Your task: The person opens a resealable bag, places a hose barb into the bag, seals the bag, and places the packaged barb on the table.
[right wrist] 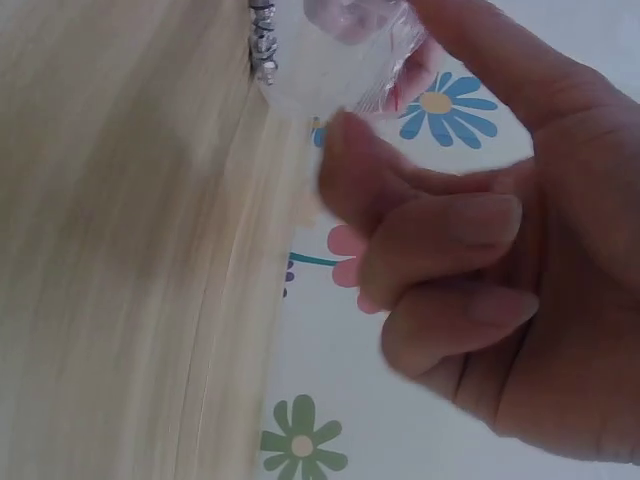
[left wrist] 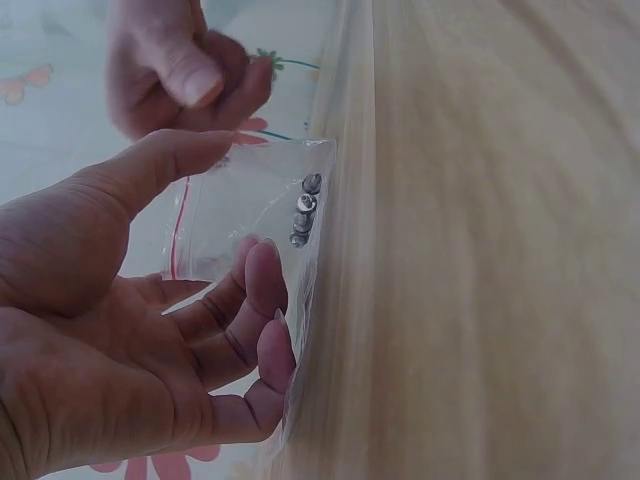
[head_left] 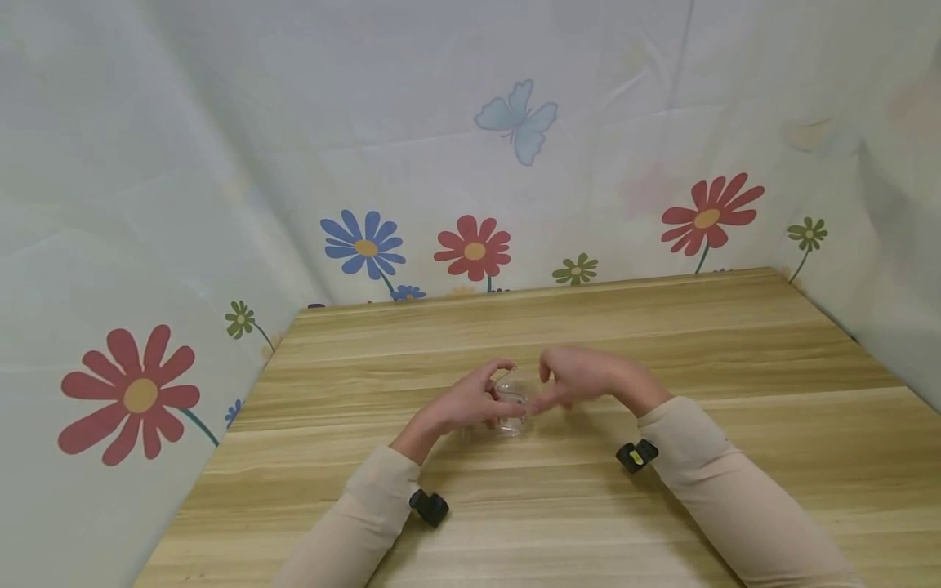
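Observation:
A small clear zip bag with a red strip point(left wrist: 180, 235) stands on the wooden table, gripped by my left hand point(head_left: 466, 400) between thumb and curled fingers. Several small shiny metal pieces point(left wrist: 304, 210) sit in a row along the bag's lower edge, against the tabletop; their exact kind is unclear. Just right of the bag point(head_left: 512, 426) is my right hand point(head_left: 584, 376), its thumb reaching to the bag's side. In the right wrist view, the other fingers point(right wrist: 440, 235) are bent, with nothing between them. Whether the right thumb touches the bag cannot be made out.
The wooden table point(head_left: 515, 514) spreads around both hands. Behind and beside it hangs a pale curtain point(head_left: 412, 106) printed with flowers and a butterfly. A small black device point(head_left: 429, 507) is strapped at the left wrist, and another black device point(head_left: 636, 456) at the right.

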A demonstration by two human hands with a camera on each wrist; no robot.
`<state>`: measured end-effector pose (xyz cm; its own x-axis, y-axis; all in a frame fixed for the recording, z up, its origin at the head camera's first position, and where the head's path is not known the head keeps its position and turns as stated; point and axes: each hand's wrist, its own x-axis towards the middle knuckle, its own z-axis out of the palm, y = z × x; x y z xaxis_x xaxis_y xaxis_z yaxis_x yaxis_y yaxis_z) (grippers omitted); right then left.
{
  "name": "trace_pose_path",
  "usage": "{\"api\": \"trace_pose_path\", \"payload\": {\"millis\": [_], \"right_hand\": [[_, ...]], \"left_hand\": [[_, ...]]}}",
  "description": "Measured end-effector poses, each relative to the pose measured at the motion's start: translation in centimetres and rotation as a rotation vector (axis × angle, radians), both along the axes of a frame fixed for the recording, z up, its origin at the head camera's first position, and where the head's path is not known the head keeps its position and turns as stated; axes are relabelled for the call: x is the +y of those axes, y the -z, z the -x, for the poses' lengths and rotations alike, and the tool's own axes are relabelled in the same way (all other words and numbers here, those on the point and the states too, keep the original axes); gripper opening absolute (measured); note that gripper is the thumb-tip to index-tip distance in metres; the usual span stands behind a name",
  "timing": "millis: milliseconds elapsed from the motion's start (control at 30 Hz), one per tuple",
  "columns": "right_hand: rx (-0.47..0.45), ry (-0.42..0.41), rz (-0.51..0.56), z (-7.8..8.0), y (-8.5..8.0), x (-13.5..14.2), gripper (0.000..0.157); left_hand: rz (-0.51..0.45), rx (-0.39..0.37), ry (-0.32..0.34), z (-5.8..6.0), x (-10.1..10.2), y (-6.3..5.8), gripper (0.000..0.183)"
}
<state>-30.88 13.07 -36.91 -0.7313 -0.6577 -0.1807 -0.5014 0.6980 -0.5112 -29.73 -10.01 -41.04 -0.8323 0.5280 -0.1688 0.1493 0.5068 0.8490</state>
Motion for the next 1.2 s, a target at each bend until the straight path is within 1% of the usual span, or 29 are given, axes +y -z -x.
{"api": "trace_pose_path", "payload": {"millis": [67, 133, 200, 300, 533, 667, 867, 1033, 1200], "right_hand": [[-0.047, 0.003, -0.045, -0.2, 0.0, 0.0, 0.045], [-0.077, -0.012, -0.062, -0.3, 0.1, -0.1, 0.045], [-0.077, -0.031, -0.038, -0.4, 0.3, -0.2, 0.046], [-0.064, -0.043, 0.0, -0.4, 0.5, -0.3, 0.043], [-0.08, 0.015, -0.001, -0.5, 0.8, -1.0, 0.037], [-0.077, 0.014, 0.04, -0.4, 0.9, -1.1, 0.035], [-0.044, -0.013, 0.113, 0.0, 0.8, -0.8, 0.029], [-0.023, 0.009, 0.139, 0.3, 0.6, -0.5, 0.021], [0.009, -0.003, 0.155, 0.6, 0.7, -0.5, 0.013]], "left_hand": [[-0.008, -0.003, 0.003, 0.0, 0.0, 0.0, 0.079], [-0.012, -0.005, 0.001, 0.0, 0.0, 0.0, 0.079], [-0.012, -0.006, -0.001, 0.0, 0.1, -0.1, 0.079], [-0.013, -0.008, -0.002, 0.0, 0.1, 0.0, 0.078], [-0.019, -0.025, -0.033, 0.2, -0.1, 0.0, 0.076], [-0.045, -0.043, -0.038, 0.2, 0.0, 0.0, 0.073], [-0.093, -0.059, -0.042, 0.2, 0.1, -0.1, 0.059], [-0.12, -0.056, -0.09, 0.2, 0.1, -0.3, 0.046], [-0.137, -0.056, -0.138, 0.3, -0.1, -0.4, 0.032]]}}
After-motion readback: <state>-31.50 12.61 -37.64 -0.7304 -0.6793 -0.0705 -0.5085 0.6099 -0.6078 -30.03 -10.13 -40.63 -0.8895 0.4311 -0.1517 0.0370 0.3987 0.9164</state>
